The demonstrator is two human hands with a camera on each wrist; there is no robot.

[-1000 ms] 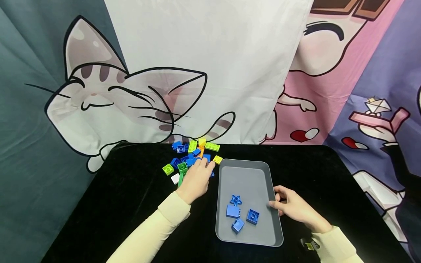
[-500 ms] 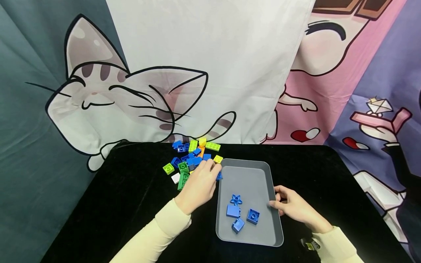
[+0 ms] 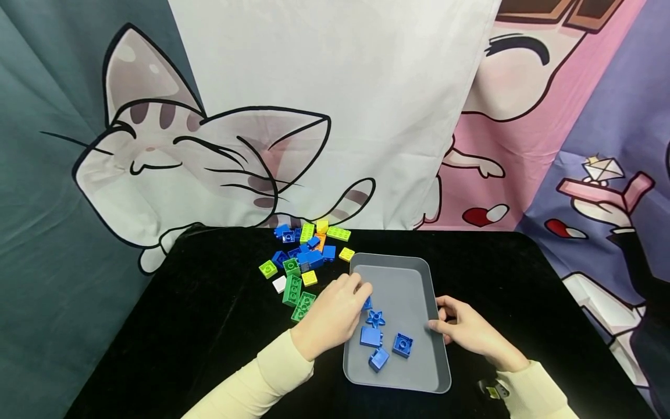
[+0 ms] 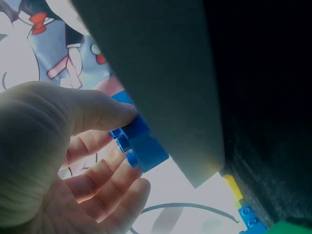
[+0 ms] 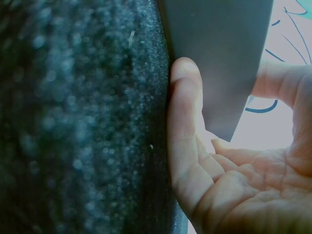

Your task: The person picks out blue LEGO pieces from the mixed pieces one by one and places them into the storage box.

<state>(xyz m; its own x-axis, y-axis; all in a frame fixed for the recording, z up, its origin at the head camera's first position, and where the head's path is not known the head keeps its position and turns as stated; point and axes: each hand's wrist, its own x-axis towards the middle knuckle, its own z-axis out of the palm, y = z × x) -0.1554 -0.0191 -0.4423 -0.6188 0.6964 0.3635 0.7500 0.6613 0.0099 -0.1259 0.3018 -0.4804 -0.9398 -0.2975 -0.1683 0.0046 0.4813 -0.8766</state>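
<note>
A blue toy building brick (image 4: 146, 148) is pinched between the thumb and fingers of my left hand (image 3: 335, 311), studs facing the fingers in the left wrist view. That hand is over the left rim of the grey tray (image 3: 403, 267), and in the head view it covers most of the brick. Inside the tray lie a blue star-shaped piece (image 3: 375, 318) and blue bricks (image 3: 402, 345). My right hand (image 3: 473, 331) holds the tray's right rim, thumb over the edge and fingers against the outer wall, as the right wrist view (image 5: 229, 175) also shows.
Left of the tray, a pile of blue bricks (image 3: 311, 259) mixes with green bricks (image 3: 292, 290), lime bricks (image 3: 268, 269), yellow bricks (image 3: 309, 277) and a white brick (image 3: 280, 284). A black cloth (image 3: 209, 326) covers the table. Behind it hangs a printed curtain (image 3: 335, 75).
My left hand has come out of the pile, moving right and nearer with the blue brick to the tray's left side. Green and yellow bricks it covered now show. My right hand stays put.
</note>
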